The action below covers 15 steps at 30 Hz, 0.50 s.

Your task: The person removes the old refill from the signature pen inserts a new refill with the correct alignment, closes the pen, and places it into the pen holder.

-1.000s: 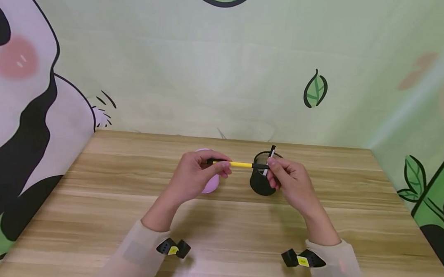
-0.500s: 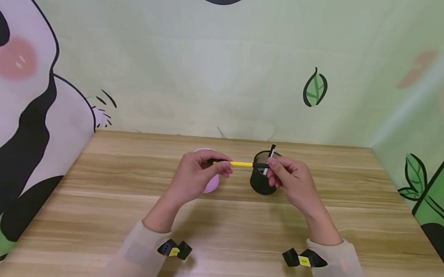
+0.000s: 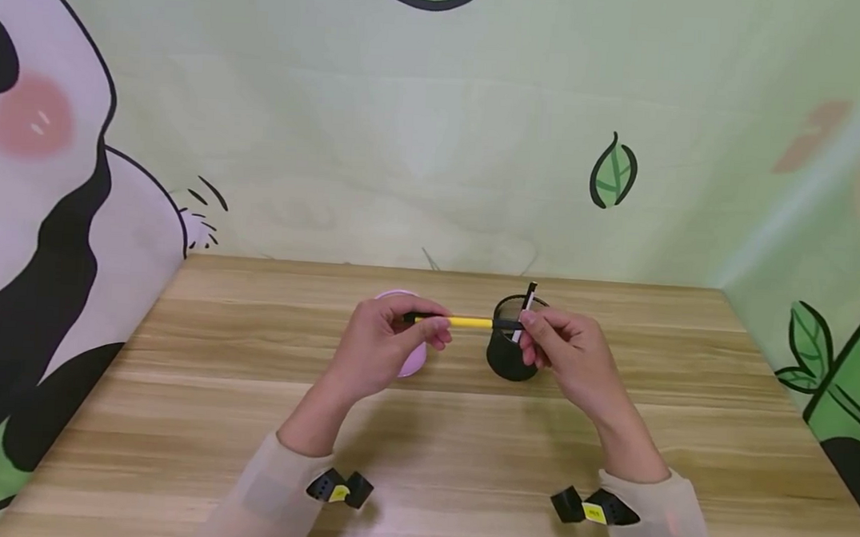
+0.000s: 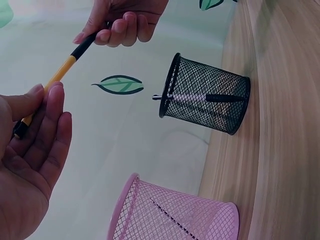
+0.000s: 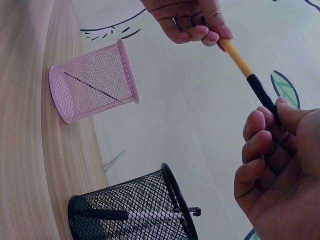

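Observation:
Between both hands a yellow pen [image 3: 471,323] with black ends is held level, above the table. My left hand [image 3: 378,345] pinches its yellow barrel near one black end, thumb against fingertips. My right hand [image 3: 569,353] pinches the black grip at the other end, its tip hidden by the fingers. Behind the right hand stands a black mesh pen cup [image 3: 510,363] with a white and black pen [image 3: 530,295] leaning in it. A pink mesh pen cup [image 3: 415,362], partly covered by the left hand, stands to its left; the left wrist view shows the pink cup [image 4: 175,212] more fully.
The cups stand on a wood-grain table [image 3: 436,461], toward its back edge. Behind it hangs a pale green backdrop [image 3: 406,155] with leaves and a panda. Small black devices [image 3: 339,489] sit on both sleeve cuffs.
Both hands keep their pinch on the yellow pen at almost the same spot. The whole view shifts very slightly; the cups stay where they stand.

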### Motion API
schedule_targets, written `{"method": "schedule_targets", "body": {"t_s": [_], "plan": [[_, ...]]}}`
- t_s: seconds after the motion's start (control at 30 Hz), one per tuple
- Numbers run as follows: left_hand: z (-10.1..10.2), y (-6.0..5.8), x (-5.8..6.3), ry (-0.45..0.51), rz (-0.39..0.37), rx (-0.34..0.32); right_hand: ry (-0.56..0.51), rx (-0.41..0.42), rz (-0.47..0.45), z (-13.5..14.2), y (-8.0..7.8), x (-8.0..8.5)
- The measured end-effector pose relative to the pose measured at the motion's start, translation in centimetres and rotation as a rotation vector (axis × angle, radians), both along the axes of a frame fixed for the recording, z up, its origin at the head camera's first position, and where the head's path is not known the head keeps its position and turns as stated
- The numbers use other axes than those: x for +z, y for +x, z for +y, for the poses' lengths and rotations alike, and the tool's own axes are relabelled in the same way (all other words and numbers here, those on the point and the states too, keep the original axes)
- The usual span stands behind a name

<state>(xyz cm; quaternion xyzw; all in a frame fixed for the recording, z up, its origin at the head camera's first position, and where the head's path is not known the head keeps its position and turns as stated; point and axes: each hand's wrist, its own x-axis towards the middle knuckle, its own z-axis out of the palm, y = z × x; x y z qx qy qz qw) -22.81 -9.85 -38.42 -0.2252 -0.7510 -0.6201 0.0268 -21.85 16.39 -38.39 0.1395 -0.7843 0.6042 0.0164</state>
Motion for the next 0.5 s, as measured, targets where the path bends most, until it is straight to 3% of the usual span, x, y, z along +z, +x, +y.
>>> {"method": "schedule_targets", "body": {"t_s": [0.27,0.5], "plan": [[-0.02,-0.12,-0.20,-0.074,0.036,0.026,0.028,0.023,0.039,-0.02,0.21,0.10],[-0.04,0.01,-0.16,-0.079,0.051,0.022,0.021,0.032,0.053,-0.15,0.31,0.06]]}}
